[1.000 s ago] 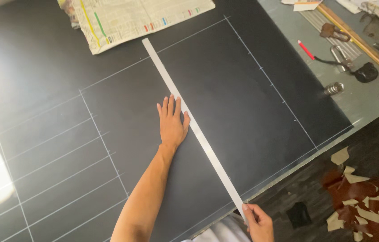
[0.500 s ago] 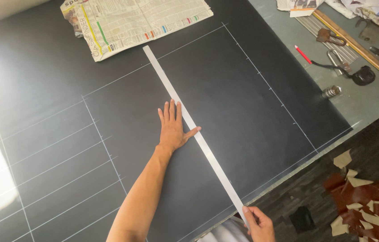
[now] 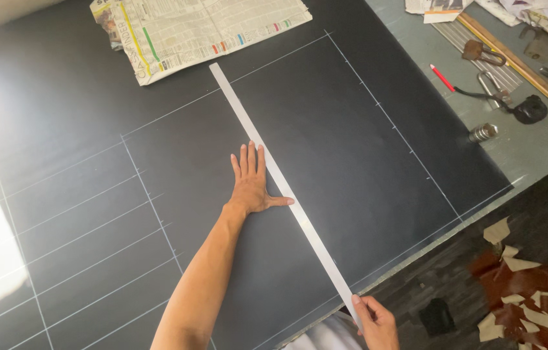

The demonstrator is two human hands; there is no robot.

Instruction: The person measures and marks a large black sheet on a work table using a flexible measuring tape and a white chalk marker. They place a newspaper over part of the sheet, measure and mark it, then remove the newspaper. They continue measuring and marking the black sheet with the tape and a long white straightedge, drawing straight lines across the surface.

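Your left hand (image 3: 250, 183) lies flat and open on the black sheet (image 3: 326, 129), thumb stretched out to touch the ruler (image 3: 274, 175) just beside it. The ruler runs slantwise across the sheet. Your right hand (image 3: 373, 322) pinches the ruler's near end at the sheet's edge.

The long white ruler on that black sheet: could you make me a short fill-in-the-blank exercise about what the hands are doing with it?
1. The left hand lies flat on the black sheet with its ___ stretched out to touch the ruler.
2. The right hand pinches the ruler's ___ end.
3. The ruler's far end points toward a folded ___ at the top.
4. Beside the sheet lies a pencil of ___ colour.

Missing words: thumb; near; newspaper; red
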